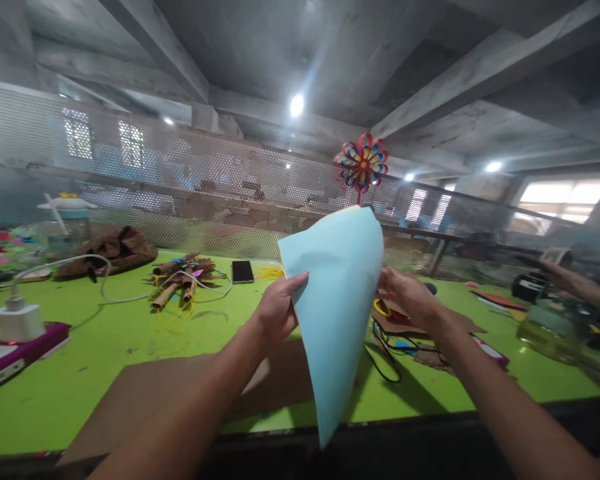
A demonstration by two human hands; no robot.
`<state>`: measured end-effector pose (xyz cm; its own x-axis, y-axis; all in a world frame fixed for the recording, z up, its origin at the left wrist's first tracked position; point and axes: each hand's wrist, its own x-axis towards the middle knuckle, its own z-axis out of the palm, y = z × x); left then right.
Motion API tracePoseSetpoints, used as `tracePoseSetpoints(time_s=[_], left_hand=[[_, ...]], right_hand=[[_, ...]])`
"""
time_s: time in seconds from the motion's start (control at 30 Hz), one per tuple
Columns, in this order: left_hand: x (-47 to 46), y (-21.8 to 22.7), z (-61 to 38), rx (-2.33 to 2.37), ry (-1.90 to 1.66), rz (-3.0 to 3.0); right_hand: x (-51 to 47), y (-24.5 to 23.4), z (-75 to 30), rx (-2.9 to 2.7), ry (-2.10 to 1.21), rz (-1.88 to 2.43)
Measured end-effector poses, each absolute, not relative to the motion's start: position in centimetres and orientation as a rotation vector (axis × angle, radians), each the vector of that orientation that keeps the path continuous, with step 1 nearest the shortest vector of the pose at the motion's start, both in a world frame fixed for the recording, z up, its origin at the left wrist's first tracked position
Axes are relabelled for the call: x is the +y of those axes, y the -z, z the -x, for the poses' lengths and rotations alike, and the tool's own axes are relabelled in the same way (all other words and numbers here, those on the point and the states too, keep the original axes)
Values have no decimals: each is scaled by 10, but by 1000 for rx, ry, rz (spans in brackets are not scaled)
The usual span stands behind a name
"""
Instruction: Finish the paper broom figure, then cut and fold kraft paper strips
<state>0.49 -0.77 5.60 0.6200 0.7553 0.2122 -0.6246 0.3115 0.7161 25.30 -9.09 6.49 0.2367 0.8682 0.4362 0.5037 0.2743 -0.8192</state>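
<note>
I hold a light blue sheet of paper [337, 300] up over the green table [105, 333], curled into a loose cone with its tip pointing down toward me. My left hand [277, 310] pinches the sheet's left edge, thumb in front. My right hand [407, 297] grips the sheet's right side from behind, with its fingers partly hidden by the paper. A brown cardboard sheet [145, 393] lies flat on the table under my left forearm.
A paper pinwheel flower [361, 162] stands at the back by a perforated metal screen. Paper rolls [180, 280], a phone [243, 271], a white charger [17, 320] on a magenta box, cables and scraps lie around. Another person's arm [580, 287] reaches in at right.
</note>
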Motion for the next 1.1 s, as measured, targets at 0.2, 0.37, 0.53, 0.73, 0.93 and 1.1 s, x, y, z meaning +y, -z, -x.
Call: tracePoseSetpoints(time_s=[0.2, 0.37, 0.53, 0.73, 0.93, 1.1], left_hand=[[11, -35, -3, 170, -886, -840], [16, -33, 6, 113, -940, -931], [30, -40, 44, 103, -1010, -957], [52, -24, 109, 296, -905, -1220], [45, -18, 109, 526, -607, -1654], [34, -20, 90, 700, -758, -1648]], right_hand=[[-108, -28, -237, -1169, -1044, 1250], [-111, -54, -245, -1162, -1026, 1401], [-105, -111, -255, -1544, -896, 1600], [-89, -153, -230, -2007, -808, 1704], [-75, -149, -191, -2461, -381, 1751], [-81, -147, -187, -2471, -366, 1735]])
